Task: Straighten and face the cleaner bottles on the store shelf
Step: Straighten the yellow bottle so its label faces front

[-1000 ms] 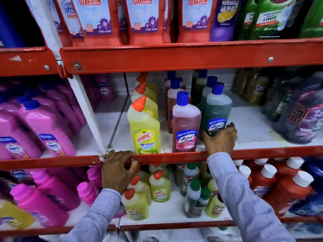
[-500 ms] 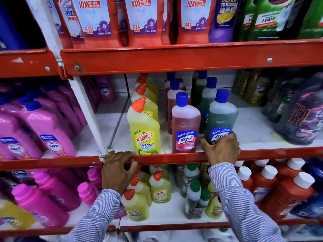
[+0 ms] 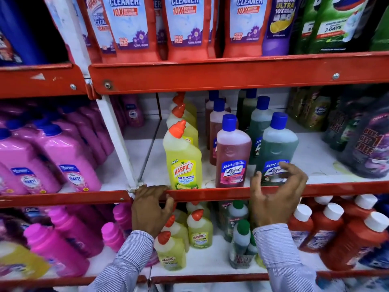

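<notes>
On the middle shelf three bottles stand at the front edge: a yellow Harpic bottle [image 3: 182, 159] with an orange cap, a pink Lizol bottle [image 3: 232, 152] and a green Lizol bottle [image 3: 277, 148], both blue-capped with labels facing me. More bottles of each kind line up behind them. My right hand [image 3: 275, 199] hovers just in front of the green Lizol bottle's label, fingers spread, holding nothing. My left hand [image 3: 150, 209] rests with its fingers curled over the red shelf rail [image 3: 210, 193] below the Harpic bottle.
Pink jugs [image 3: 63, 161] fill the left bay. Dark refill pouches [image 3: 370, 144] crowd the right of the middle shelf. Red cleaner pouches [image 3: 185, 26] hang above. Below stand small Harpic bottles [image 3: 199, 230], green-capped bottles [image 3: 242, 234] and red bottles [image 3: 328, 228].
My right hand slid the green Lizol bottle forward and rightward to the shelf front, then let go and opened. My left hand stayed on the rail.
</notes>
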